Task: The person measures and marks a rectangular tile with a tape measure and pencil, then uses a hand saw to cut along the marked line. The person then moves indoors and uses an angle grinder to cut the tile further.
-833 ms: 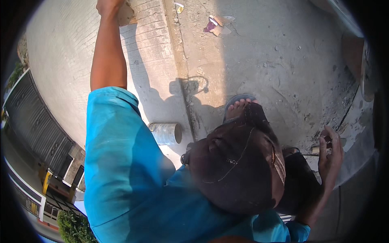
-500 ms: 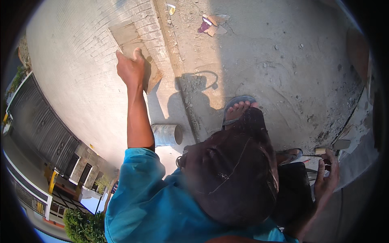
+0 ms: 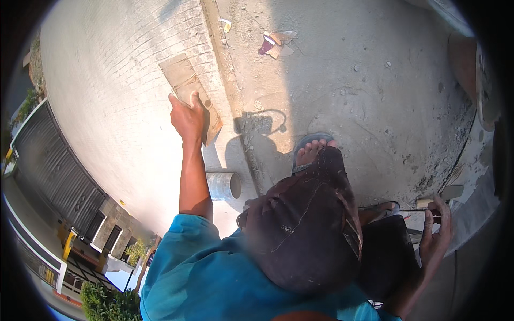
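Gripping the flat wooden board (image 3: 186, 76) at its left long edge, the left hand (image 3: 187, 120) has its thumb across the upper face; the board extends ahead and to the right of the knuckles, its long axis slanting from upper left to lower right. Whether it touches the concrete slab (image 3: 120, 101) beneath cannot be told. The right hand (image 3: 437, 236), well apart at lower right, has bent fingers near a pale block (image 3: 423, 203) and a grey flat plate (image 3: 452, 191); whether it holds anything is unclear. The board is thin and rectangular, tan, creased across its face, with a rough brown near end. Grooved lines score the pale slab. A dull grey cylinder (image 3: 220, 185) shows its round end toward the right, near the left forearm.
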Available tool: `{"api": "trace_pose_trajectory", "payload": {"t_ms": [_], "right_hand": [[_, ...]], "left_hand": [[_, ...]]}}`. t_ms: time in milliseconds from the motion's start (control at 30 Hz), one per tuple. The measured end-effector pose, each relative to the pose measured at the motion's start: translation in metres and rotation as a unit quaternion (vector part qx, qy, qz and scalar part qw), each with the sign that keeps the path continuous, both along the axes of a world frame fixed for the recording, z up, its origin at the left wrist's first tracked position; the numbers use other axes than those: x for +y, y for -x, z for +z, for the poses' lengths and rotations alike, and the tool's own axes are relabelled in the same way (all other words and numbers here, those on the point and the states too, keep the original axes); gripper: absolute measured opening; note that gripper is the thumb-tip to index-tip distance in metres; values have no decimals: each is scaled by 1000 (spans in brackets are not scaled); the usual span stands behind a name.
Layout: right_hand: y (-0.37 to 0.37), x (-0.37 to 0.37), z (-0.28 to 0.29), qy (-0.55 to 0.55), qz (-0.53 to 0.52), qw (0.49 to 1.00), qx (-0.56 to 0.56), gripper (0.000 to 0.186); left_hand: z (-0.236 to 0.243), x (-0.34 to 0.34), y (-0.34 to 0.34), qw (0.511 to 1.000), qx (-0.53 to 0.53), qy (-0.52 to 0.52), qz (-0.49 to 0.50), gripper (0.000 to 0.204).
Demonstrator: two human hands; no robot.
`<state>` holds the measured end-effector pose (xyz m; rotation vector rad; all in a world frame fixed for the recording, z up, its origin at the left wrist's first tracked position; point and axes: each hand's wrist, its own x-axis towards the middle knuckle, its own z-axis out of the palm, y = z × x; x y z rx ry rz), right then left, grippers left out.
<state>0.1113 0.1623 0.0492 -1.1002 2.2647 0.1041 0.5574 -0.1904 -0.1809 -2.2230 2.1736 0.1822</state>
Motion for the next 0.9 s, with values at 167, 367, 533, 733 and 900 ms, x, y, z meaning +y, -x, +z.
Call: {"api": "trace_pose_trajectory", "payload": {"t_ms": [167,367,533,733,900], "right_hand": [[-8,-11,-7,-10,-67,997,-34,32],[11,-22,-21,14,1,999,-51,30],[10,6,-3,12,-11,1000,-22,31],[-2,5,5,-1,-27,998,-50,31],[3,-6,-3,6,-18,998,-56,32]], "left_hand": [[5,-152,31,999,-44,13,1,56],[-17,-285,27,989,-105,33,-100,23],[4,-49,6,998,-33,-51,-24,63],[10,30,7,998,-9,-34,43,58],[15,-215,39,998,-55,-7,20,55]]}}
